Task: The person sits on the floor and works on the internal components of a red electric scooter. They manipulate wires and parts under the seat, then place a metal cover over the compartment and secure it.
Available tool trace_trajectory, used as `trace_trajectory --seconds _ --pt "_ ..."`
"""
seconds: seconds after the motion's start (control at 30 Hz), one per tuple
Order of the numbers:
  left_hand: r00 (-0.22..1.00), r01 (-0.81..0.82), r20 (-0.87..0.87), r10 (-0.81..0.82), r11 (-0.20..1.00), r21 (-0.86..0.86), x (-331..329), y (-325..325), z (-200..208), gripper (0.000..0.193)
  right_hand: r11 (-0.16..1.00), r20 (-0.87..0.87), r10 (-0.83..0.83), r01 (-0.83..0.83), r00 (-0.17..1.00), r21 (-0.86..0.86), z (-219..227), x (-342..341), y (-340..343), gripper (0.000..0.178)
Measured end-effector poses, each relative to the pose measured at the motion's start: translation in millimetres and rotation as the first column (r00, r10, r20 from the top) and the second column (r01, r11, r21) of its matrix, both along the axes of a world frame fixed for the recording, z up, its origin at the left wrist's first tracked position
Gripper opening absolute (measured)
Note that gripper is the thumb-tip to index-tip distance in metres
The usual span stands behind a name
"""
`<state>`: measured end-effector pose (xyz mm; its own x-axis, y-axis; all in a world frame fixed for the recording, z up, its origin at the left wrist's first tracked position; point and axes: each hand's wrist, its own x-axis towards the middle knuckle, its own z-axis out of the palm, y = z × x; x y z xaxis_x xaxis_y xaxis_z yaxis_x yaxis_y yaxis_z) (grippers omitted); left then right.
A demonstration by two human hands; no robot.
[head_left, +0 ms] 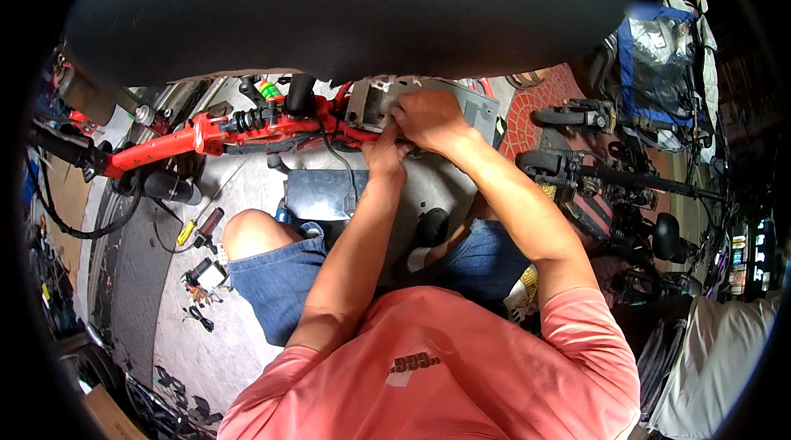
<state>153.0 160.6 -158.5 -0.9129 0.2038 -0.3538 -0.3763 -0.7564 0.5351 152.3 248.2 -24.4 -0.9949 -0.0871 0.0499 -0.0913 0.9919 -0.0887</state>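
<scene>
A red scooter frame with a black coil spring lies across the ground, under a big black seat that fills the top of the view. My left hand and my right hand meet at a grey metal box fixed to the frame. The right hand lies on top of the box; the left hand pinches something small just below it, among black cables. What the fingers grip is hidden. My knees in blue shorts sit below the frame.
A dark flat panel lies below the frame. Screwdrivers and small parts are scattered on the grey ground at left. Folded black scooters stand at right on red paving, behind them a blue-edged clear cover.
</scene>
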Motion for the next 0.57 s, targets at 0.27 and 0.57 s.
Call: trace_trajectory --seconds 0.27,0.57 --pt "0.998 0.052 0.029 -0.053 0.998 0.032 -1 -5 3 0.034 1.000 -0.058 -0.002 0.001 0.998 -0.016 6 3 -3 0.033" --pt "0.998 0.064 0.002 -0.064 0.998 0.011 -4 -6 -11 0.039 0.998 -0.035 -0.041 0.040 0.999 -0.039 9 2 -4 0.035"
